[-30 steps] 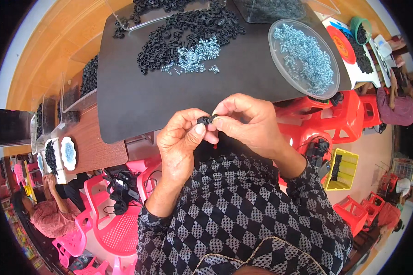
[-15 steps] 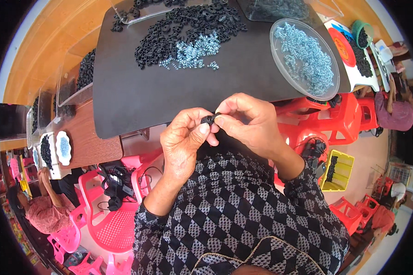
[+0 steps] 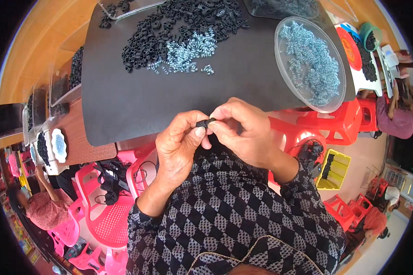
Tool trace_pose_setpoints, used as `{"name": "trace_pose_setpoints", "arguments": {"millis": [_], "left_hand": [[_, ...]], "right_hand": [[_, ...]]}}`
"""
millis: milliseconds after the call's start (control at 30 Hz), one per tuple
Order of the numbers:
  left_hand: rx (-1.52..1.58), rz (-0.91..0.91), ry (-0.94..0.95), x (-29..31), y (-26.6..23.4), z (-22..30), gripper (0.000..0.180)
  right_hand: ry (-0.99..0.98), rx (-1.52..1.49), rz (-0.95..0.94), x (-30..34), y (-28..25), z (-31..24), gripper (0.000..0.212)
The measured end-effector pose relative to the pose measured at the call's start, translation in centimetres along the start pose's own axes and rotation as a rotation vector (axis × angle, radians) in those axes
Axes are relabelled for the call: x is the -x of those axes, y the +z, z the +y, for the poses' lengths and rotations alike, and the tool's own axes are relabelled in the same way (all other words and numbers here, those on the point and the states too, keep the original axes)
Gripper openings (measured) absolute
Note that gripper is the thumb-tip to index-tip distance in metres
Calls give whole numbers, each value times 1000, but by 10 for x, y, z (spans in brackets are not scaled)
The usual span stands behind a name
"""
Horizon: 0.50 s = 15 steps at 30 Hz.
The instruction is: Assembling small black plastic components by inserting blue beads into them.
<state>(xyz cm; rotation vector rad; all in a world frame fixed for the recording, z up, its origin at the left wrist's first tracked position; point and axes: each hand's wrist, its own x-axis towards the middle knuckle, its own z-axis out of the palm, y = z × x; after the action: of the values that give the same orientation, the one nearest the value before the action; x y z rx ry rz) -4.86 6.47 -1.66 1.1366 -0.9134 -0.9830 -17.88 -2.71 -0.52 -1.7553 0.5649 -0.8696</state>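
My left hand [image 3: 181, 146] and my right hand [image 3: 243, 133] meet in front of my chest, both pinching one small black plastic part [image 3: 205, 123] between thumbs and fingertips. Just beyond them lies a black mat [image 3: 124, 105] on the table. A heap of small black parts [image 3: 170, 27] mixed with small silvery springs [image 3: 188, 52] sits at the mat's far side. A clear round dish [image 3: 328, 107] holding several more springs rests at the mat's right edge.
Red plastic stools [image 3: 339, 123] stand to the right and pink chairs [image 3: 110, 215] to the left below the table. A yellow crate [image 3: 335, 169] sits on the floor. Other people sit at the far left [image 3: 41, 211] and far right [image 3: 399, 119]. Trays of black parts [image 3: 73, 68] line the left.
Both hands have stayed together on the small black part, fingers shifting slightly. The view has tilted a little, so the mat and dish sit slightly differently in frame.
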Motion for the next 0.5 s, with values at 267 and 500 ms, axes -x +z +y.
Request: {"name": "trace_pose_setpoints", "arguments": {"millis": [267, 500], "left_hand": [[38, 100, -109, -1, 5, 16, 17], [-260, 70, 1, -13, 6, 20, 17]], "right_hand": [[-95, 80, -7, -14, 0, 3, 16], [139, -121, -89, -12, -19, -1, 13]]}}
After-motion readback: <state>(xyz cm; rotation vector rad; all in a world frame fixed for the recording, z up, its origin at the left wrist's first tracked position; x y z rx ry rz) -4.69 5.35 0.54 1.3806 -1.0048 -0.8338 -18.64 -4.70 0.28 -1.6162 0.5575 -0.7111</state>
